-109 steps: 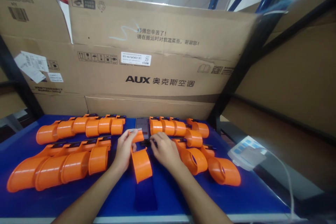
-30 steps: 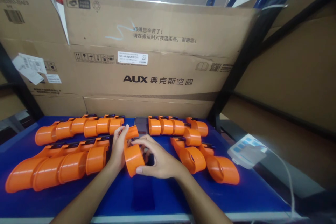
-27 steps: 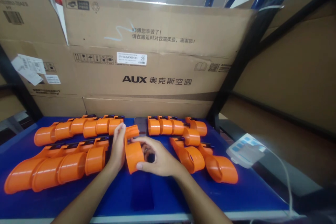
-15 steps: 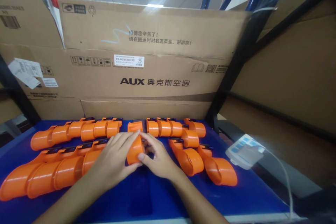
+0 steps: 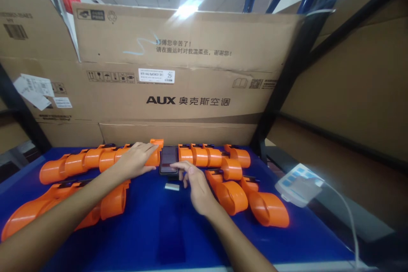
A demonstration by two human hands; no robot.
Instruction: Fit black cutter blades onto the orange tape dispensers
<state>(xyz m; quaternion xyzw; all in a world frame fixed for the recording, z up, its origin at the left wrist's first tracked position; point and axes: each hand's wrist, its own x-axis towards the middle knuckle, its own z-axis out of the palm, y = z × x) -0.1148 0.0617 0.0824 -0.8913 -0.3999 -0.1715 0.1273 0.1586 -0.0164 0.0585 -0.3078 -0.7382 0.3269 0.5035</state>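
Observation:
My left hand [image 5: 138, 160] is around an orange plastic ring-shaped part [image 5: 154, 158] at the back of the blue surface, fingers over its top and thumb low at its front. Just right of that part lies a dark phone-like device [image 5: 168, 158]. The index finger of my right hand [image 5: 195, 182] reaches out to the device's lower half, its other fingers loosely bent with nothing seen in them. Whether the fingertip touches the screen I cannot tell. A small pale flat piece [image 5: 172, 187] rests in front of the device.
Rows of similar orange parts [image 5: 75, 162] line the left side, partly behind my left forearm. More orange parts [image 5: 232, 197] stand at the right. A white-and-blue box with a cable [image 5: 299, 185] sits at the right edge. Cardboard [image 5: 188, 80] walls off the back.
My hands have parted. The left hand has carried the orange part back and left beside the row; the right has let go of it and points at the device, now uncovered with the pale piece.

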